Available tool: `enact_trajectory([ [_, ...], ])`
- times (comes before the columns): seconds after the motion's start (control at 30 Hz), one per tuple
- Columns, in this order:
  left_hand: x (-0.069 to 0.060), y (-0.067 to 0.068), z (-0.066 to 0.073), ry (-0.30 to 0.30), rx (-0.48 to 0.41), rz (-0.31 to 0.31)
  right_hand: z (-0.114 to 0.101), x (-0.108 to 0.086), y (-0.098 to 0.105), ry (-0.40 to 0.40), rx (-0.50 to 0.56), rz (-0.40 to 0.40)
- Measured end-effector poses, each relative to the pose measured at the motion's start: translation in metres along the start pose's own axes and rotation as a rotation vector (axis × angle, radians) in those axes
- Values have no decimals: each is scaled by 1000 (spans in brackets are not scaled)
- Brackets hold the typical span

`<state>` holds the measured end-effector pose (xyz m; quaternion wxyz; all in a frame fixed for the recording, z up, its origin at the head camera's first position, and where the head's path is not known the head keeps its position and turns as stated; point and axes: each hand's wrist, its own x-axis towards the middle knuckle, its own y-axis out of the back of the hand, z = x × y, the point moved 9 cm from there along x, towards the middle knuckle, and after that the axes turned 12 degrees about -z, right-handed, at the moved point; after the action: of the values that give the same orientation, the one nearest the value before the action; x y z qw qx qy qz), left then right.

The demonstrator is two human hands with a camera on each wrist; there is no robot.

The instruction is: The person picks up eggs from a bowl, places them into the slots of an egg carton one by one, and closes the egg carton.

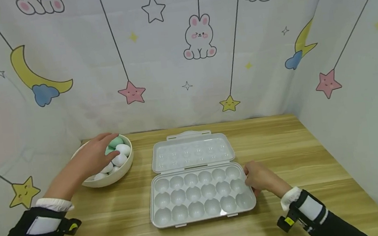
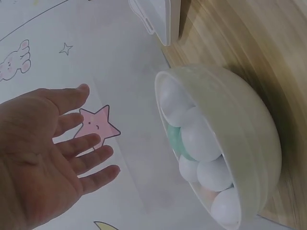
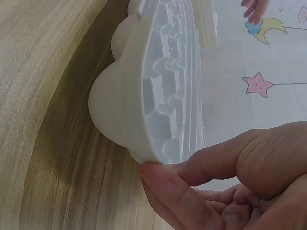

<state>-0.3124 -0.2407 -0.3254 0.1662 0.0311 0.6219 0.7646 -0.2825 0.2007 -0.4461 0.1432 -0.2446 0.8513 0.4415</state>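
Observation:
A white plastic egg box (image 1: 203,221) lies opened out in the middle of the table, its rows of round cups holding nothing. Its lid (image 1: 191,142) is folded back toward the wall. At the box's right edge, my right hand (image 1: 261,177) pinches the rim between thumb (image 3: 177,196) and finger. A cream bowl (image 1: 120,174) at the left holds several white eggs (image 1: 120,160) and a green egg (image 1: 116,142); a pinkish one partly shows in the left wrist view. Above this bowl hovers my left hand (image 1: 92,157), fingers spread and palm bare, apart from the eggs.
The wooden table (image 1: 267,140) runs back to a white cloth (image 1: 169,58) printed with stars, moons and rabbits. More of that cloth hangs along the left and right sides. Bare wood shows between the bowl and the egg box.

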Motion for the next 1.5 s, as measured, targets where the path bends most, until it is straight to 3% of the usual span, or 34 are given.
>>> enact_trajectory([
  [0.3, 37, -9, -11, -5, -4, -59, 1, 0, 1, 1, 2, 4],
  [0.53, 64, -21, -33, 1, -33, -117, 0, 0, 2, 25, 4, 19],
  [0.67, 74, -30, -42, 33, -66, -148, 0, 0, 1, 21, 4, 23],
  [1.13, 90, -45, -54, 121, -104, -193, 1, 0, 1, 12, 16, 23],
  [1.5, 94, -45, -39, -17, 18, -203, 4, -1, 1, -5, 19, 29],
])
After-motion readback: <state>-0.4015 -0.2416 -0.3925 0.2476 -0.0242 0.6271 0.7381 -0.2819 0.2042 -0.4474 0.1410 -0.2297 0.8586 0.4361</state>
